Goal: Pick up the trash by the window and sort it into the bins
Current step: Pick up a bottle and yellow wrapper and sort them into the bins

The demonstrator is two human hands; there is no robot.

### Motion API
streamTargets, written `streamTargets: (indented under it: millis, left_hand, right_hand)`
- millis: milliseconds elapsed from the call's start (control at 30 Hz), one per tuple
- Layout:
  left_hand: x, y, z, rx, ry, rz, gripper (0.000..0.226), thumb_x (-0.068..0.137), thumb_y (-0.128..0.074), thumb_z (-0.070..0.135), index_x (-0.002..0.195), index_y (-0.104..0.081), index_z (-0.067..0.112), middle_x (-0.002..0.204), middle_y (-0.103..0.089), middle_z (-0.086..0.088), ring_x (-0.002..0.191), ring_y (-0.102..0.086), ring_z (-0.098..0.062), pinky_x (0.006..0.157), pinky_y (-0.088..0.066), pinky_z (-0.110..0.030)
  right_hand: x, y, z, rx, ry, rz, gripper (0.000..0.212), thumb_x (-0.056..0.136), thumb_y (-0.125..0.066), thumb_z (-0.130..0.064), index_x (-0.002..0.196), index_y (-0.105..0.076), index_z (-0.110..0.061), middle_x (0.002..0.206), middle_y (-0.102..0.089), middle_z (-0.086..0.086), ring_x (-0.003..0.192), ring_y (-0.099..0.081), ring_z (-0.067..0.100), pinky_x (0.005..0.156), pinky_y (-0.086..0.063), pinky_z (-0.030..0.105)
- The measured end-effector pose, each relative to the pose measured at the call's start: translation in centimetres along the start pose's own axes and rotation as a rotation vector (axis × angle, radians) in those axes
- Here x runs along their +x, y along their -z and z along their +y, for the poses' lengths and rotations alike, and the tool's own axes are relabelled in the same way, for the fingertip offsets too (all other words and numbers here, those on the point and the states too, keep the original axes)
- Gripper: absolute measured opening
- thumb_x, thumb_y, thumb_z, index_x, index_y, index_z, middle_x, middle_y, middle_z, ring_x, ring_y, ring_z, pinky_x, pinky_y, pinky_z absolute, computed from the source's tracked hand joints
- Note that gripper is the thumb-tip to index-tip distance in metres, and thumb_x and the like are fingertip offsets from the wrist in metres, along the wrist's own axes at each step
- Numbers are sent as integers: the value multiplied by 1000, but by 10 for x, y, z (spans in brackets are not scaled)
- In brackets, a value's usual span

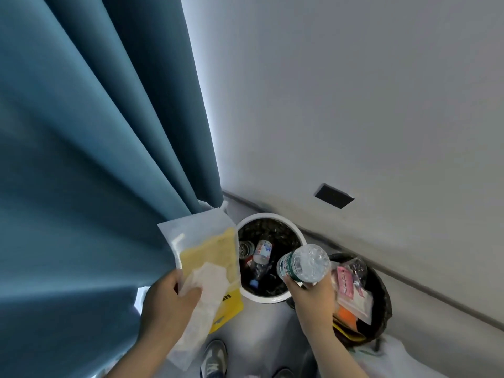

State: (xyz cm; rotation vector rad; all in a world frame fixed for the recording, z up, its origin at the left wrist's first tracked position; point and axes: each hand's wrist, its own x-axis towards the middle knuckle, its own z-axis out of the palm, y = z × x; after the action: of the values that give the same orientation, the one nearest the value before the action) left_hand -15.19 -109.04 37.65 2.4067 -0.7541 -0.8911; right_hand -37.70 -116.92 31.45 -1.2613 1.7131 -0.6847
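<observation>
Bottle (304, 264) gripped in your right hand (313, 296) over near rim of white bin (268, 214); early drop could bounce into dark bin (386, 290). Yellow packet (218, 249), tissue (210, 276) clutched in your left hand (166, 304); tissue may slip.

**Curtain, wall and floor in the corner**

A teal curtain (81, 132) is hanging in heavy folds across the left side, reaching down toward the grey floor (261, 328). Pale daylight (201, 105) is glowing along its right edge, where it is meeting the white wall (354, 91). A small dark rectangular plate (334, 195) is sitting low on that wall, above a grey baseboard (409, 282) running diagonally. A grey sneaker (214, 358) is standing on the floor at the bottom edge.
</observation>
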Motion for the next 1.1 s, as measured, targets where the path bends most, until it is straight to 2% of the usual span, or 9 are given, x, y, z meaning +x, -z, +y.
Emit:
streamTargets:
  millis: [100,233,367,533,667,800,867,967,1100]
  left_hand:
    - [9,-5,-5,27,3,-4,50,73,-74,8,56,-27,14,52,-28,0,50,-27,-21,49,-20,-32]
    - [18,-10,-5,70,-2,-15,48,76,-73,10,57,-29,12,54,-29,-2,51,-28,-21,49,-19,-32]
    - [20,-18,0,60,-9,-60,47,76,-73,9,57,-30,11,54,-30,-2,51,-29,-21,49,-20,-31]
    - [12,-41,21,-3,-26,-180,45,79,-73,11,56,-35,10,48,-36,3,48,-34,-17,46,-23,-28]
    - [-3,-64,46,-142,19,-393,24,79,-75,16,64,-58,10,44,-56,10,47,-51,-8,45,-37,-15]
    - [-23,-87,68,-254,110,-524,12,75,-79,15,80,-69,9,72,-74,-4,69,-70,-23,67,-56,-37]
    - [-34,-98,78,-251,116,-552,14,74,-80,15,83,-70,11,76,-75,-5,73,-71,-25,67,-58,-39]
    - [-48,-115,87,-234,115,-570,16,71,-82,14,78,-67,16,70,-71,2,70,-68,-17,51,-50,-25]
    - [-60,-139,95,-129,89,-543,27,67,-85,24,73,-59,24,73,-63,6,69,-59,-12,53,-43,-24]
  right_hand:
    - [10,-15,9,31,-61,-78,66,70,-80,-4,122,-49,-29,114,-56,-17,106,-55,3,89,-47,21]
    - [11,-20,24,-30,-128,-195,76,75,-78,-12,140,-40,-21,128,-45,-13,120,-43,7,103,-43,33]
    - [-1,-9,36,-44,-171,-177,52,79,-75,-16,125,-51,-22,120,-55,-10,111,-53,9,91,-46,26]
    - [-13,16,32,118,-268,-235,22,84,-71,-19,104,-62,-23,98,-70,-3,94,-67,10,78,-52,20]
    - [-21,38,19,218,-291,-370,28,85,-71,-31,111,-64,-25,104,-71,-8,98,-66,3,83,-53,22]
    - [-20,67,11,266,-315,-428,37,74,-74,-46,104,-66,-25,97,-73,-5,91,-69,10,80,-55,26]
    - [-21,83,11,298,-327,-431,25,77,-77,-37,94,-67,-22,88,-74,-4,85,-70,13,76,-55,25]
    - [-24,100,17,381,-350,-398,7,78,-78,-22,76,-71,-20,77,-74,0,71,-70,15,67,-54,24]
    - [-28,117,30,450,-412,-349,29,68,-85,-27,73,-66,-6,72,-71,5,64,-66,16,62,-52,27]
